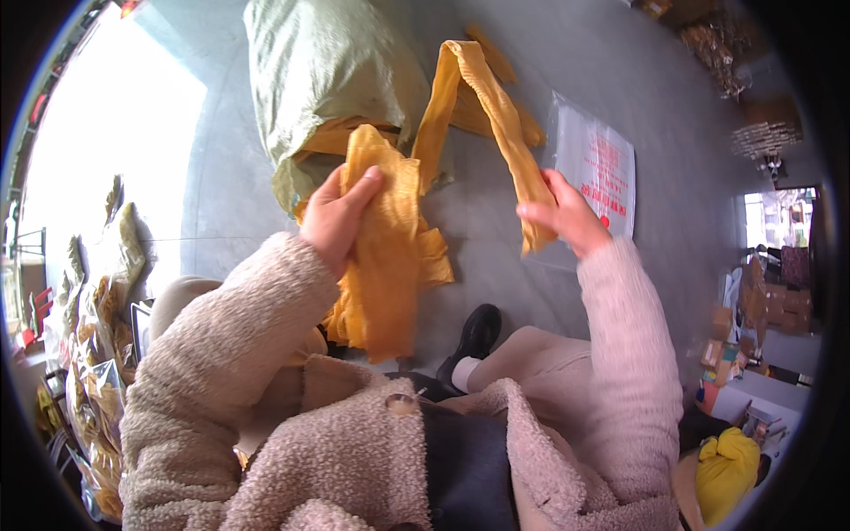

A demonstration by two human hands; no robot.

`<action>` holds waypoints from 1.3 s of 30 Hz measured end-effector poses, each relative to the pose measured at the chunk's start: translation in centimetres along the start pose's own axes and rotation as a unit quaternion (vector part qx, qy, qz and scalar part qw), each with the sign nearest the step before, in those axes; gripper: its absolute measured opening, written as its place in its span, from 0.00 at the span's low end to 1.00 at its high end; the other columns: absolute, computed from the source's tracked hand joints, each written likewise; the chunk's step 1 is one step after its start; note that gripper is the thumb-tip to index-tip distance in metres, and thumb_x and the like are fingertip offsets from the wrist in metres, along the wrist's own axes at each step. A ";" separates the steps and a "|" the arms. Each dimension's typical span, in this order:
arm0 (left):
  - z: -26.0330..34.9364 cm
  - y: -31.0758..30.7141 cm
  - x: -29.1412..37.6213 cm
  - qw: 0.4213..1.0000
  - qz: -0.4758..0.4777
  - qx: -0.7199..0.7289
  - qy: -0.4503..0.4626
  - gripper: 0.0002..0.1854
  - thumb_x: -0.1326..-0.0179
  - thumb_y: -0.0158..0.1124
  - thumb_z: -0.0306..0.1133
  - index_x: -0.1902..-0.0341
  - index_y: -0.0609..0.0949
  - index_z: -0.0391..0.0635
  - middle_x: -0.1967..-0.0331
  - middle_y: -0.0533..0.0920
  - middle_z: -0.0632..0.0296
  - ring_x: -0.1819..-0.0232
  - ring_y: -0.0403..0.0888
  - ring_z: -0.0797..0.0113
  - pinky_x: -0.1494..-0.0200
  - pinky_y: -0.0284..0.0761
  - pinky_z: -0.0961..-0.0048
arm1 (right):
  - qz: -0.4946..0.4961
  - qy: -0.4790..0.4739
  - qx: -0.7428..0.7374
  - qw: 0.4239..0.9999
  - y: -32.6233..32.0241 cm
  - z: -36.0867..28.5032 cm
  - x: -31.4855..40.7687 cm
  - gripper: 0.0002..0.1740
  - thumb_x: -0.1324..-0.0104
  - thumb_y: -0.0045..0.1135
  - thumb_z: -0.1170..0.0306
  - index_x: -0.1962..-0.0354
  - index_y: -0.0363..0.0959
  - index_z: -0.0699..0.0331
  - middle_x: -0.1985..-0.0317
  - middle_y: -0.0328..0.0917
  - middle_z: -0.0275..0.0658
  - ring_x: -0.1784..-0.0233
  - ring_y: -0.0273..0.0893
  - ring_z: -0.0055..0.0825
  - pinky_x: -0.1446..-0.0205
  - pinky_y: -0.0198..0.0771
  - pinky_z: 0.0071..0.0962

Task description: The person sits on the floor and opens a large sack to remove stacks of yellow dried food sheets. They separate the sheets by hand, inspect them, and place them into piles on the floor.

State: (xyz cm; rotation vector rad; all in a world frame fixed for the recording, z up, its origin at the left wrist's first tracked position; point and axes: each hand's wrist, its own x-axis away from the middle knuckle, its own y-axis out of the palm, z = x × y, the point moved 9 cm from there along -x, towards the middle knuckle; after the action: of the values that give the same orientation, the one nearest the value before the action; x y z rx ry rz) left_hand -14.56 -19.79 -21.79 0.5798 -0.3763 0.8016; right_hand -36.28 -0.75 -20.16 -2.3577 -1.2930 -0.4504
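Note:
My left hand (342, 216) grips several flat, yellow-brown strips (385, 245) in a bundle, perhaps dried sheets; their material is not certain. In my right hand (564, 212) is the lower end of one long strip of the same colour (495, 109). That strip rises from my right hand, folds over at the top and runs down behind the bundle, where its other end is hidden. Beyond my left hand lies a pale green woven sack (325, 66), its mouth towards me with more strips showing inside.
Loose strips (498, 119) lie on the grey floor (491, 279) beyond my hands. A clear plastic bag with red printing (594, 172) lies flat at the right. Filled clear bags (99, 391) stand along the left. Cardboard boxes (787, 308) and a yellow bundle (727, 474) are at the far right.

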 end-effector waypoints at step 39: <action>-3.9 6.3 0.2 0.963 -0.177 0.203 0.006 0.15 0.32 0.54 0.24 0.43 0.74 0.44 0.57 0.83 0.56 0.57 0.83 0.64 0.52 0.81 0.64 | 0.026 -0.251 0.052 0.966 9.7 1.0 12.0 0.27 0.47 0.69 0.77 0.49 0.71 0.63 0.35 0.61 0.39 0.32 0.62 0.30 0.30 0.57 0.32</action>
State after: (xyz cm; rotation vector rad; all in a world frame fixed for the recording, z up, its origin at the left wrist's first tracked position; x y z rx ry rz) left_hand -18.85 -13.79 -22.54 0.9953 -0.0870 0.5360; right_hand -21.69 3.65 -17.38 -2.4960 -1.4134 0.2501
